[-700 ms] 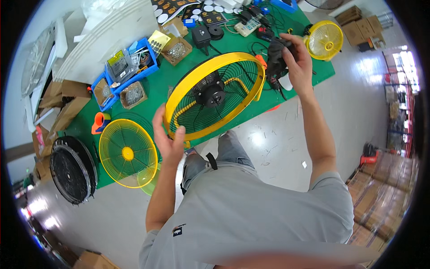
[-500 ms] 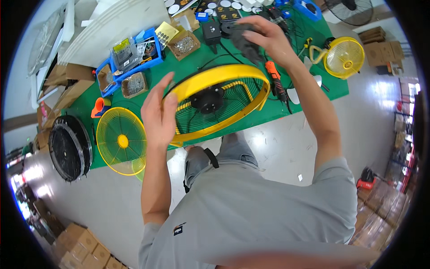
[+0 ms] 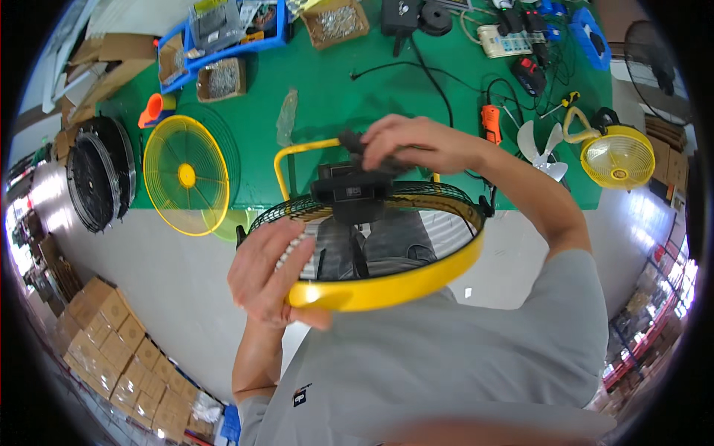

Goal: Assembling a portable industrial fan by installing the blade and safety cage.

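A round fan body with a yellow rim (image 3: 401, 291) and black wire guard is tilted toward me over the table's near edge. My left hand (image 3: 269, 273), partly blurred, is closed on the rim at its near left. A dark grey crumpled cloth (image 3: 352, 141) is bunched under my right hand (image 3: 424, 143), whose fingers curl over it. That hand is at the yellow tube stand (image 3: 309, 146), just beyond the black motor housing (image 3: 351, 189). The cloth partly hides the stand. A separate yellow fan grille (image 3: 186, 149) lies left of the fan body.
On the green table (image 3: 253, 104) are boxes of small metal parts (image 3: 335, 24), a blue tray (image 3: 249, 43), a red power tool (image 3: 491, 123) and a grey fan blade (image 3: 541, 152). A small yellow fan (image 3: 617, 156) stands right. Black guards (image 3: 93, 178) lean left.
The fan body has tipped over toward me, so its back and stand now show. My right hand has brought the cloth from above the table down onto it. My left hand moved nearer with the rim.
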{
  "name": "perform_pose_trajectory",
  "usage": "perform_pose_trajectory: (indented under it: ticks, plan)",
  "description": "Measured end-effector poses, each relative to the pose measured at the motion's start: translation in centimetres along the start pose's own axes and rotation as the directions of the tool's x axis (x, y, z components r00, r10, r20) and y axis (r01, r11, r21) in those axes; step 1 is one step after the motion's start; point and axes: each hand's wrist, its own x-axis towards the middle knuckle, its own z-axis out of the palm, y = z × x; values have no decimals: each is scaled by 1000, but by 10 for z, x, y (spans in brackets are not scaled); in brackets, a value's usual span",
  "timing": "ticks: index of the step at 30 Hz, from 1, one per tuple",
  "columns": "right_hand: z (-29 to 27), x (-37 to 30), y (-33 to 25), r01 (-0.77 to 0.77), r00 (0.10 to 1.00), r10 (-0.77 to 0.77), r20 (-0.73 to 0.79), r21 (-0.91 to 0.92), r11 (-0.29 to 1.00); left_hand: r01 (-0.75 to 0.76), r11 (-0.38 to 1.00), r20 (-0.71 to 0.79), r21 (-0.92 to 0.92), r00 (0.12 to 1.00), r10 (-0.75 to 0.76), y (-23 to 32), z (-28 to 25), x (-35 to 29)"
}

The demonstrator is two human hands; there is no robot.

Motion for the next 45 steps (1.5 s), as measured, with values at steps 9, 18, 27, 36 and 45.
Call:
perform_pose_trajectory:
  ticks: [9, 18, 27, 36, 45]
  plan:
    - [44, -24, 4, -173, 854, 389, -345, 517, 838, 44, 999, 224, 19, 973, -47, 15, -25, -31]
    - [91, 143, -13, -234, 834, 434, 340, -494, 837, 30, 999, 189, 24, 981, -34, 21, -22, -46]
    - [97, 114, 69, -770, 630, 485, 607, 401, 497, 33, 999, 161, 11, 986, -35, 22, -20, -38]
    - [73, -5, 44, -590, 494, 774, 396, 807, -37, 57, 998, 184, -5, 981, -56, 21, -20, -29]
    - [40, -29, -38, -437, 861, 450, -237, 107, 893, 52, 999, 181, 14, 982, -54, 20, -22, -40]
